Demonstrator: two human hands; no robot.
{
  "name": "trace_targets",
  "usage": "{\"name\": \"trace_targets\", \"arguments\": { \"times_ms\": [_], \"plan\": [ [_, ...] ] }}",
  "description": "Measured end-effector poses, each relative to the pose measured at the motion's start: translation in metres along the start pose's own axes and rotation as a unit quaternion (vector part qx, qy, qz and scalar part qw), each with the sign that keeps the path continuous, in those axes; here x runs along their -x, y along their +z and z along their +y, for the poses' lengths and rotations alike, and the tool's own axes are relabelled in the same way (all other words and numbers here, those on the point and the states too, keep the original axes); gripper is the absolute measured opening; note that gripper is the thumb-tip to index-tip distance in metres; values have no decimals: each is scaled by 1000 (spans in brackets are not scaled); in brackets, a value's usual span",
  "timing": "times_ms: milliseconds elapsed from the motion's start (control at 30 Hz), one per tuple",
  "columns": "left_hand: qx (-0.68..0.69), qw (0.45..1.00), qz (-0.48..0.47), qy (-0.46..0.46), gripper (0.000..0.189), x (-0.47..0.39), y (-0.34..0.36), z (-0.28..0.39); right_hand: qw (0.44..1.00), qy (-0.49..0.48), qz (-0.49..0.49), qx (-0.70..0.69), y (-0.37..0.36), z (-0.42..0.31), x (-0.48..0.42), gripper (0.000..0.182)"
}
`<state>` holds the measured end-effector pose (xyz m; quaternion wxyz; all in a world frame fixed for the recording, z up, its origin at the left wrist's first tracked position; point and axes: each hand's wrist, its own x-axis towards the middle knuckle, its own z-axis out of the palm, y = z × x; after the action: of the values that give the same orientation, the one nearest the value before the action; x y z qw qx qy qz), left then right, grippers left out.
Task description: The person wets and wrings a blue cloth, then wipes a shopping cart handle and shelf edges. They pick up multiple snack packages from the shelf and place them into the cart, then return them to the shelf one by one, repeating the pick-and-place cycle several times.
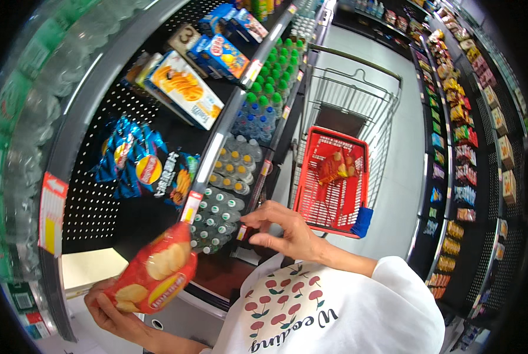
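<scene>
At the lower left, my left hand (pixel 113 316) grips the bottom end of a red Lay's potato chip bag (pixel 160 270). The bag is tilted, its printed front turned up, and it overlaps the shelf edge from my view. My right hand (pixel 290 232) holds nothing; its thumb stands apart from the half-curled fingers. It hovers close to the lower shelf with packed clear bottles (pixel 213 217). Beyond that hand, a red plastic basket (pixel 308 186) rests in a metal shopping cart (pixel 385 132). Inside lie red snack bags (pixel 335 166), and a blue cloth-like piece (pixel 361 222) hangs at its near corner.
A black perforated shelf on my left carries blue Lay's bags (pixel 135 163) and a cookie box (pixel 186 90). Green-capped bottles (pixel 275 66) line the tier below. Grey shelf rails (pixel 217 146) with price tags jut out. Another snack shelf (pixel 454 115) borders the aisle floor (pixel 394 194) on the right.
</scene>
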<state>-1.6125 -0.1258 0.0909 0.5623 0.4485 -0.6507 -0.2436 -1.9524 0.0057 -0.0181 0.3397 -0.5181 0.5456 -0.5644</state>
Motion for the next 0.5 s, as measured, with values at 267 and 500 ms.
{"name": "trace_targets", "arguments": {
  "times_ms": [267, 500],
  "plan": [
    [156, 945, -285, -35, 14, 45, 141, 6, 951, -184, 14, 247, -41, -34, -5, 41],
    [240, 881, -405, -43, 3, 77, 242, -10, 925, -75, 24, 371, -93, -8, 35, 25]
  ]
}}
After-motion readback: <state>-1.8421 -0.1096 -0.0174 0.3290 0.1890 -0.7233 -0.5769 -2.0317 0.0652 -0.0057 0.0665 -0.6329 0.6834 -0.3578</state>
